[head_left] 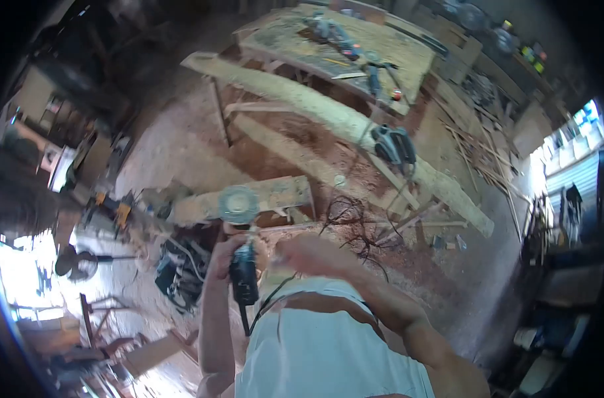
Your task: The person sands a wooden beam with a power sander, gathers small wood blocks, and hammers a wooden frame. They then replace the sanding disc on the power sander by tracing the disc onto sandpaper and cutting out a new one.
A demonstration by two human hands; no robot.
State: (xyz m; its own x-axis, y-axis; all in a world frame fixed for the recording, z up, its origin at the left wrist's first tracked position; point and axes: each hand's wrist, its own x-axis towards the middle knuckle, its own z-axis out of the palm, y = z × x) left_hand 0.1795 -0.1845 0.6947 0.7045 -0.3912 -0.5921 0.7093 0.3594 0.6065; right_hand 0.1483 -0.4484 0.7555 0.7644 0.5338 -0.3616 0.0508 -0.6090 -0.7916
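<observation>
An angle grinder (243,273) with a dark body points away from me, its round disc (238,204) at the front end. My left hand (224,257) is wrapped around the grinder from the left side. Just to its right, my right hand (310,255) is closed in front of my waist; its fingertips are blurred, and whatever they hold is too small to name. A dark cord runs from the grinder's rear beside my white clothing. Beyond the disc lies a short wooden board (275,194).
A long pale plank (302,99) crosses ahead on supports, with a dark power tool (393,147) on it. Behind stands a worktable (282,48) bearing tools. Tangled cords (355,222) lie on the dusty floor, and a dark bag-like bundle (181,268) sits at left.
</observation>
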